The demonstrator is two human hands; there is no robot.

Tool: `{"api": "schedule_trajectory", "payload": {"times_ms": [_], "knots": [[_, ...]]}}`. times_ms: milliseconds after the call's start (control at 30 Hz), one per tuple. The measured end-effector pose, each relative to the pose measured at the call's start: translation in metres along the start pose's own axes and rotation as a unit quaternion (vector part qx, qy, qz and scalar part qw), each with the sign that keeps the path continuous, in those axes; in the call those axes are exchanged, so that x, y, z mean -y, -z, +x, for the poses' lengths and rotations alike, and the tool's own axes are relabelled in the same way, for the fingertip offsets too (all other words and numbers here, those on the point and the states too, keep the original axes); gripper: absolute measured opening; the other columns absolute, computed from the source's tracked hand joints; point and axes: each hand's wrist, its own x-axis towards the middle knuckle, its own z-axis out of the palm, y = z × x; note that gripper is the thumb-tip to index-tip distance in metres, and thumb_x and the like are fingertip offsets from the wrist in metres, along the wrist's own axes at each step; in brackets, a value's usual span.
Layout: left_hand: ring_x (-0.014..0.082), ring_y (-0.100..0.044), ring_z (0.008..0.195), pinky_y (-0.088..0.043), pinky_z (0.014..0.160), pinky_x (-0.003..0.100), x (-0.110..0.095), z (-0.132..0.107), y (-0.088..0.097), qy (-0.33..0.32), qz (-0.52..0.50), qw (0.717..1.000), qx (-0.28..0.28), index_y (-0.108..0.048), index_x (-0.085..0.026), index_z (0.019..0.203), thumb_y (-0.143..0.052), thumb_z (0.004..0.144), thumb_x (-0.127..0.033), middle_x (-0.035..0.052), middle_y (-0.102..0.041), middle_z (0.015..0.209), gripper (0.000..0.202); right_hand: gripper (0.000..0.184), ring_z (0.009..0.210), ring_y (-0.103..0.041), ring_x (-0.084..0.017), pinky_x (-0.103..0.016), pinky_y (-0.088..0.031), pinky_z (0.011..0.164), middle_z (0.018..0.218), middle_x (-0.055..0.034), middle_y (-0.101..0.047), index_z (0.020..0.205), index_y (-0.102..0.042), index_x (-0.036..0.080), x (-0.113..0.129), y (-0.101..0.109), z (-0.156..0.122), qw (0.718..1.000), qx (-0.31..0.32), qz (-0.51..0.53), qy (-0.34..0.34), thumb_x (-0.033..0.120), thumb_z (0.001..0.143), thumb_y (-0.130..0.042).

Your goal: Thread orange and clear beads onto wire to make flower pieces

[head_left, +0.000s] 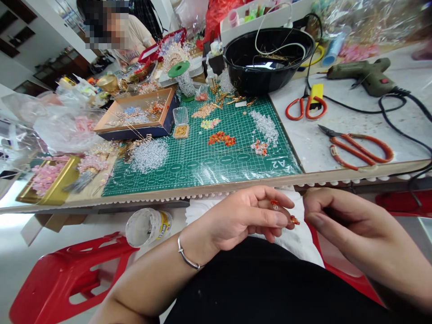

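Note:
Just in front of the table edge, my left hand (249,216) pinches a small orange beaded piece (294,220) between thumb and fingers. Another orange bit with a clear bead (274,205) shows by its fingers. To its right, my right hand (354,225) is closed, thumb pressed to the index finger; whatever it grips is too fine to make out. Beyond both hands lies a green cutting mat (202,173) bearing orange flower-like beads (222,139), a pale pink-orange cluster (259,146), yellow pieces (210,123) and clear beads (148,155).
Red-handled pliers (361,146), red-handled scissors (305,109) and a glue gun (364,76) with its cord lie at right. A black basin (266,58) stands behind, a bead box (137,114) at left. A white bucket (146,228) and red stool (67,279) are below. Someone sits opposite.

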Motion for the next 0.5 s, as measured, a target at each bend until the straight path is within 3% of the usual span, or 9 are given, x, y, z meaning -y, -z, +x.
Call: {"api": "schedule_trajectory", "payload": {"times_ms": [167,367,500], "knots": [[0.0074,-0.063,0.063,-0.054,0.057,0.016,0.001,0.000,0.000,-0.004,-0.004,1.000,0.003,-0.068,-0.015,0.100,-0.085,0.074,-0.018,0.0024,-0.070,0.080,0.031,0.024,0.055,-0.053,-0.015,-0.022,-0.044,0.046,0.064,0.0030,-0.057,0.076,-0.059,0.026,0.003,-0.001,0.001,1.000,0.005,-0.007,0.003,0.041,0.095,-0.059],[0.0076,-0.064,0.064,-0.053,0.058,0.017,0.001,0.001,0.000,-0.009,0.007,1.000,-0.014,-0.067,-0.014,0.100,-0.085,0.074,-0.017,0.0029,-0.070,0.081,0.031,0.015,0.057,-0.054,-0.015,-0.023,-0.044,0.051,0.066,0.0029,-0.058,0.078,-0.060,0.027,0.006,-0.002,0.001,0.996,-0.020,-0.043,0.078,0.029,0.093,-0.059],[0.0075,-0.063,0.064,-0.053,0.058,0.017,0.001,0.000,-0.001,-0.015,0.006,1.000,-0.010,-0.067,-0.015,0.100,-0.085,0.074,-0.018,0.0017,-0.069,0.079,0.033,0.020,0.062,-0.050,-0.015,-0.023,-0.041,0.054,0.067,0.0026,-0.057,0.075,-0.062,0.026,-0.006,-0.005,0.001,0.994,-0.005,0.088,-0.068,0.040,0.089,-0.068]]}}
